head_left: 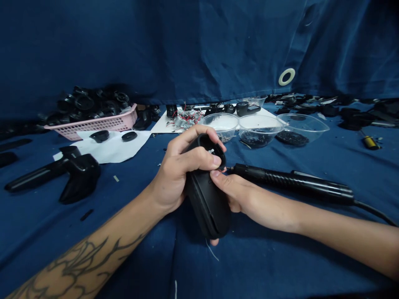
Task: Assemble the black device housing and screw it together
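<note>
A black plastic housing [208, 203] is held over the blue cloth in the middle, its round open end tilted up and away. My left hand [183, 166] is wrapped round the upper part, with the thumb across the rim and fingers over the far side. My right hand [233, 189] grips the housing from the right, its thumb pressed near the rim; a fingertip shows under the lower end. Something small and pale sits inside the opening. A black electric screwdriver [296, 182] with a cable lies just beyond my right hand.
A pink basket [102, 124] of black parts stands at the back left. Black housings [79, 174] lie nearer. Clear bowls [260, 128] with small dark pieces stand behind the hands. A yellow-handled tool [370, 142] lies at right; a blue curtain [187, 50] hangs behind.
</note>
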### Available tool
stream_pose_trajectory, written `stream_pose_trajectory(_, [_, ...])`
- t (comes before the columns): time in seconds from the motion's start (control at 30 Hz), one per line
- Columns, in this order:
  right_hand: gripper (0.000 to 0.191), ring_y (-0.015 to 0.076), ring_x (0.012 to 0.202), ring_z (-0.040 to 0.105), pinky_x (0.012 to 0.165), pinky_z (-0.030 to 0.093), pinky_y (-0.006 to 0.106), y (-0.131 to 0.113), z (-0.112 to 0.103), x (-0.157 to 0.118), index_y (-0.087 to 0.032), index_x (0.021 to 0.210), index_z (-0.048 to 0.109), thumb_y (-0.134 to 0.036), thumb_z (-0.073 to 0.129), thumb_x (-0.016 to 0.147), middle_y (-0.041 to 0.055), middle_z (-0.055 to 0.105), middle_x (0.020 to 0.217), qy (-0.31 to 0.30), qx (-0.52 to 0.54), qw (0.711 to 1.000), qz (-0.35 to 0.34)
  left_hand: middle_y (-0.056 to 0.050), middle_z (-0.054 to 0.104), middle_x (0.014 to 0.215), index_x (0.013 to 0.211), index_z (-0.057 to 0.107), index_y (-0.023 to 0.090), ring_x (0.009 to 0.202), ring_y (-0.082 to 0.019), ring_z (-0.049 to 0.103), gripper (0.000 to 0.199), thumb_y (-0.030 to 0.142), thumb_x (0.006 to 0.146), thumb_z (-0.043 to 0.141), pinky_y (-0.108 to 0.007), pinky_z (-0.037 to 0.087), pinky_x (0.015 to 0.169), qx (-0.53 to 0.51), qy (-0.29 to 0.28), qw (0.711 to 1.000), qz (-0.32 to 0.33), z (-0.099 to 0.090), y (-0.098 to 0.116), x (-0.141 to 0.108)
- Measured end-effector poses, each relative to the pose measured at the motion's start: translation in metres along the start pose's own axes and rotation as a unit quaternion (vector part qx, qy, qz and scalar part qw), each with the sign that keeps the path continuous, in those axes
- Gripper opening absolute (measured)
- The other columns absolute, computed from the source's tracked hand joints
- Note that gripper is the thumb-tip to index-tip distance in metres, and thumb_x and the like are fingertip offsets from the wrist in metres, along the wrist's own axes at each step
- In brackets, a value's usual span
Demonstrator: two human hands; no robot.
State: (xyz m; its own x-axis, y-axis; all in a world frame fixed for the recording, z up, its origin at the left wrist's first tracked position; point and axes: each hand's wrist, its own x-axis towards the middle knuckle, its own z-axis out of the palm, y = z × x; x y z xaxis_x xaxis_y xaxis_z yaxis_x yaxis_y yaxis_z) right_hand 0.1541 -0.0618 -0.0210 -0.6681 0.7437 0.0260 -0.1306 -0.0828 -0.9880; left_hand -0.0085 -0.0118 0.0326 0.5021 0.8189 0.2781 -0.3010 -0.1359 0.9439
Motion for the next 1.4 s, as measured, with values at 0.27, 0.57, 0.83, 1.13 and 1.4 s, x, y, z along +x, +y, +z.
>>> stream_pose_trajectory(0.27, [0.093, 0.0170, 0.073, 0.072, 0.084, 0.058, 0.026, -0.0039, 0.0021, -0.0004, -0.004, 0.081, 0.075, -0.072, 0.018, 0.109, 0.0149, 0.072, 0.075, 0.000, -0.004, 1.000, 0.007, -0.003, 0.066, 0.092, 0.091, 0.064, 0.018, 0.072, -0.018, 0.062, 0.030, 0.024, 0.065, 0.077, -0.035, 0.053, 0.068, -0.005, -0.006, 1.000, -0.008, 0.0003, 0.0007, -0.0013])
stream_pose_trajectory(0.57, [0.098, 0.0182, 0.076, 0.074, 0.084, 0.059, 0.027, -0.0040, 0.0021, 0.0003, -0.003, 0.084, 0.077, -0.078, 0.018, 0.105, 0.0166, 0.073, 0.078, 0.000, -0.004, 1.000, 0.009, -0.003, 0.067, 0.091, 0.092, 0.065, 0.018, 0.071, -0.019, 0.064, 0.028, 0.024, 0.067, 0.076, -0.036, 0.054, 0.068, -0.003, -0.013, 1.000, -0.005, 0.0000, 0.0005, -0.0015])
stream_pose_trajectory(0.83, [0.093, 0.0182, 0.077, 0.074, 0.085, 0.059, 0.029, -0.0033, 0.0023, -0.0022, -0.003, 0.087, 0.077, -0.072, 0.019, 0.109, 0.0159, 0.073, 0.078, -0.003, -0.005, 1.000, 0.006, -0.004, 0.067, 0.091, 0.092, 0.066, 0.018, 0.070, -0.019, 0.064, 0.028, 0.025, 0.066, 0.076, -0.037, 0.053, 0.067, 0.003, -0.013, 1.000, -0.003, -0.0003, 0.0007, -0.0014])
stream_pose_trajectory(1.13, [0.091, 0.0165, 0.078, 0.073, 0.082, 0.058, 0.026, -0.0027, 0.0016, -0.0023, -0.005, 0.088, 0.077, -0.070, 0.018, 0.110, 0.0140, 0.073, 0.080, -0.004, -0.027, 1.000, -0.002, -0.004, 0.067, 0.090, 0.091, 0.066, 0.017, 0.070, -0.019, 0.064, 0.030, 0.024, 0.065, 0.078, -0.036, 0.054, 0.066, -0.004, -0.010, 1.000, -0.005, 0.0006, 0.0009, -0.0011])
stream_pose_trajectory(1.4, [0.089, 0.0164, 0.078, 0.074, 0.083, 0.058, 0.026, -0.0020, 0.0025, -0.0024, -0.004, 0.090, 0.077, -0.068, 0.018, 0.111, 0.0147, 0.074, 0.081, -0.007, -0.021, 1.000, -0.005, -0.005, 0.068, 0.088, 0.090, 0.067, 0.016, 0.066, -0.019, 0.064, 0.031, 0.025, 0.062, 0.077, -0.035, 0.053, 0.063, -0.002, 0.006, 1.000, 0.008, 0.0004, -0.0023, 0.0001])
